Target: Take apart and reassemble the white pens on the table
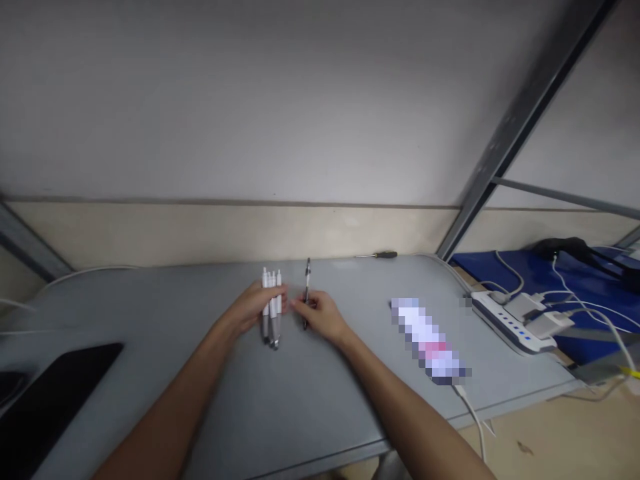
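Observation:
Several white pens [273,303] with grey lower ends are bundled upright in my left hand [251,305], its thumb lying across them. Just to the right, my right hand [320,315] pinches a single dark, partly clear pen [308,273] between thumb and fingers. That pen points away from me, and part of it is hidden behind the fingers. A small gap separates the two hands, both low over the grey table [280,407].
A screwdriver [385,255] lies along the back edge by the wall. Right of my arm are a plugged-in phone [427,340], its screen blurred out, and a white power strip [513,323] with chargers and cables. A black flat object [65,400] lies at left.

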The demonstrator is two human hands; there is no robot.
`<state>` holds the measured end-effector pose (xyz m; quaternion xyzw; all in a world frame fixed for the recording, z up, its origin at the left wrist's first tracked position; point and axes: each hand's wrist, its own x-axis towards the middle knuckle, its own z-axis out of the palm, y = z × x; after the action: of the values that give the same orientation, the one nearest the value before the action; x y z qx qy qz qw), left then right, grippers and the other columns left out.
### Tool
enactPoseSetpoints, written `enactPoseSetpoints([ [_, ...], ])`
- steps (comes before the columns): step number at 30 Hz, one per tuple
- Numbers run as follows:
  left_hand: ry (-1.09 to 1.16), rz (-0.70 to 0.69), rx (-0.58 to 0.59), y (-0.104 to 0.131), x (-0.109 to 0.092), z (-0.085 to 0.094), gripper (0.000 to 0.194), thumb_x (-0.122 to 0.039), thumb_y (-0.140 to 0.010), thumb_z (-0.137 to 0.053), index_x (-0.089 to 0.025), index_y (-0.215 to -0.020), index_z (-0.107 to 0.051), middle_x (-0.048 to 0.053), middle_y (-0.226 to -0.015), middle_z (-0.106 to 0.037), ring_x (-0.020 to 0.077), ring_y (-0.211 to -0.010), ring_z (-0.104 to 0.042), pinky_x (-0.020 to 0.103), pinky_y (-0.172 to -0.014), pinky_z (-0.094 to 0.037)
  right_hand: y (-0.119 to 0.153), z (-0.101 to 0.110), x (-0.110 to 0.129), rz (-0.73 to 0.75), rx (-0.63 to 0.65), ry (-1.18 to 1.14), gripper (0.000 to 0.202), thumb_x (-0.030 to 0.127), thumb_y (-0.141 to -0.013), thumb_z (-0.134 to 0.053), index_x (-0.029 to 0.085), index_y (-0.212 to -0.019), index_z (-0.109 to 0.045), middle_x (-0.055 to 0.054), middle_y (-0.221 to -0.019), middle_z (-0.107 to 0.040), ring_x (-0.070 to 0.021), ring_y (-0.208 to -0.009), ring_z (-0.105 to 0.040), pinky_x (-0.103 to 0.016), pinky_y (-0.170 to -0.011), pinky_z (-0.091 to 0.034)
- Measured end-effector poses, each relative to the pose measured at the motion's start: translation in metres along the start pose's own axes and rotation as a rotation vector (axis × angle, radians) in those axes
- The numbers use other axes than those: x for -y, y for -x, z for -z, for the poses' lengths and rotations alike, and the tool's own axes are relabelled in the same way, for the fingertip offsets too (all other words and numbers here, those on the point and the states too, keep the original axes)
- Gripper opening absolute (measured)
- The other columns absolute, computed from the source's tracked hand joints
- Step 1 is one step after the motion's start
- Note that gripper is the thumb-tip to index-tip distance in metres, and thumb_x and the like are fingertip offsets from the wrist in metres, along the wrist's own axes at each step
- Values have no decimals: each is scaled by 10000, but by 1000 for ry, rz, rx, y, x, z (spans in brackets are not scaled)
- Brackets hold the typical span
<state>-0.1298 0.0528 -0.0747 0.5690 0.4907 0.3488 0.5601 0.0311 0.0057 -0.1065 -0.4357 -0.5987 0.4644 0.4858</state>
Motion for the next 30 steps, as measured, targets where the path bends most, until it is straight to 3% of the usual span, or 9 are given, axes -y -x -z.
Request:
enactPoseSetpoints([
  [3,-194,-91,-136,-3,6,-2,222,-330,-633,-674,-169,-736,-561,-24,-618,-554,148,-555,-539,259,-549,-452,-2,1,-2,-68,-97,-63,325,413,-768,-639,169,-976,-584,103,-485,-431,-78,-404,-367,-183,-387,-286],
  [6,-620,-203,-251,-1,7,-10,116,-287,-701,-590,-178,-738,-574,18,-712,-595,198,-727,-574,290,-664,-451,-4,2,-4,-106,-133,-154,432,406,-722,-682,198,-1065,-522,124,-485,-450,-79,-373,-380,-179,-361,-296],
  [8,-896,-147,-251,1,8,-15,121,-287,-721,-586,-177,-769,-606,77,-886,-634,275,-943,-568,359,-785,-447,-5,3,-5,-111,-124,-182,378,458,-731,-672,188,-967,-554,115,-474,-446,-71,-358,-377,-181,-352,-288],
  [11,-1131,-76,-295,3,14,-21,264,-377,-776,-572,-182,-945,-630,134,-1187,-567,359,-1169,-455,482,-899,-405,-7,4,-4,-179,-130,-238,436,597,-799,-547,163,-778,-594,84,-407,-416,-73,-324,-352,-200,-329,-234],
  [14,-1160,-118,-375,3,22,-23,474,-430,-816,-543,-167,-1209,-531,159,-1295,-502,359,-1222,-412,522,-927,-388,-8,6,-4,-227,-159,-350,472,607,-798,-529,150,-707,-607,65,-399,-420,-77,-320,-357,-212,-316,-206],
  [17,-1140,-187,-365,2,26,-20,580,-406,-827,-541,-175,-1346,-425,150,-1349,-481,344,-1244,-401,533,-943,-375,-9,7,-4,-221,-181,-415,370,521,-744,-617,157,-689,-589,69,-417,-437,-72,-330,-375,-203,-317,-219],
  [22,-1110,-310,-204,1,25,-8,334,-272,-834,-512,-243,-1156,-597,79,-1285,-547,306,-1199,-445,495,-932,-368,-8,13,-1,-231,-182,-539,228,349,-661,-679,171,-725,-552,67,-493,-512,-63,-367,-422,-183,-336,-272],
  [27,-1027,-391,-111,-5,25,4,299,-178,-771,-523,-216,-1048,-630,64,-1164,-606,269,-1130,-491,423,-952,-376,-6,23,3,-282,-163,-537,215,294,-665,-680,174,-782,-546,54,-537,-557,-69,-399,-468,-170,-351,-296],
  [30,-1013,-421,-60,-7,26,10,365,-154,-738,-521,-212,-1087,-609,58,-1169,-608,262,-1142,-492,407,-962,-376,-6,29,3,-288,-152,-535,210,298,-679,-692,169,-749,-543,38,-542,-572,-71,-396,-477,-170,-348,-296],
])
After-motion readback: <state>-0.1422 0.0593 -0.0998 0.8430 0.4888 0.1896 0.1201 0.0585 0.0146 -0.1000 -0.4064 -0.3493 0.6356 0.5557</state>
